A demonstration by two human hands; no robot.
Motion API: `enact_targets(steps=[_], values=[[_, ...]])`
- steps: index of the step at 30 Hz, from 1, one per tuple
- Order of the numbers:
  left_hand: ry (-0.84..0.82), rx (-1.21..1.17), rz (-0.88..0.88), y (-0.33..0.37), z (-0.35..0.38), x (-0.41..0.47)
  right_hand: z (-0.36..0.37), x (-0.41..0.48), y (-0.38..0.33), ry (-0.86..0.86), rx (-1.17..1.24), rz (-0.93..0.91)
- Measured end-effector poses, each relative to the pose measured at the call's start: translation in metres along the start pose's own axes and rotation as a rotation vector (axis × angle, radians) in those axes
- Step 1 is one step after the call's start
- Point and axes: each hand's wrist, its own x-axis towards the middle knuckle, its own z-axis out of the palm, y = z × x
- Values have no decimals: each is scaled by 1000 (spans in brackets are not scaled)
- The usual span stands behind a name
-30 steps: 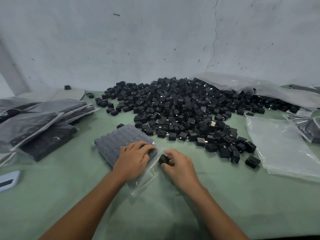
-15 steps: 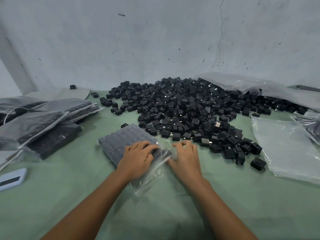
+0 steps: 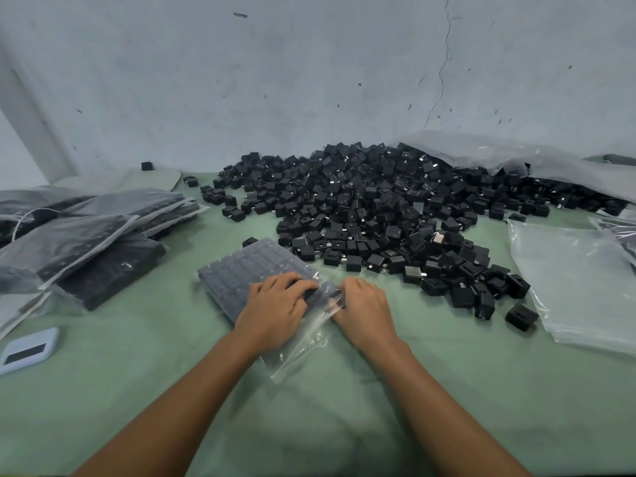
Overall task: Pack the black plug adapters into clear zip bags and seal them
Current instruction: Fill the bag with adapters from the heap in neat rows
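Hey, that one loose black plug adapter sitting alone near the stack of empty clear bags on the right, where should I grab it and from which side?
Pinch the lone black cube-shaped plug adapter across its two flat side faces, coming from above on the near left, probably with the right hand. It sits apart from the pile of black adapters, so those sides look free; the empty clear plastic bags crowd its right.

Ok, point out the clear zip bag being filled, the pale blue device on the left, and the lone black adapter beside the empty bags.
Clear zip bag (image 3: 247,270), head view, packed top face.
Pale blue device (image 3: 29,349), head view, casing middle.
Lone black adapter (image 3: 521,316), head view, top face.
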Motion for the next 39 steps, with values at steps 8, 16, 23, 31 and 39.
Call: enact_targets(steps=[8, 16, 23, 31, 39], values=[[-6, -4, -15, 0, -1, 0, 4, -2, 10, 4, 47, -67], [-12, 2, -17, 0, -2, -1, 5, 10, -4, 32, -117, 77], [0, 25, -22, 1, -1, -1, 6, 7, 2, 13, -80, -23], [-1, 33, -25, 2, 0, -2, 5, 6, -1, 24, -84, 1], [-17, 50, -37, 3, -2, -3, 7, 9, 1, 46, -70, 74]])
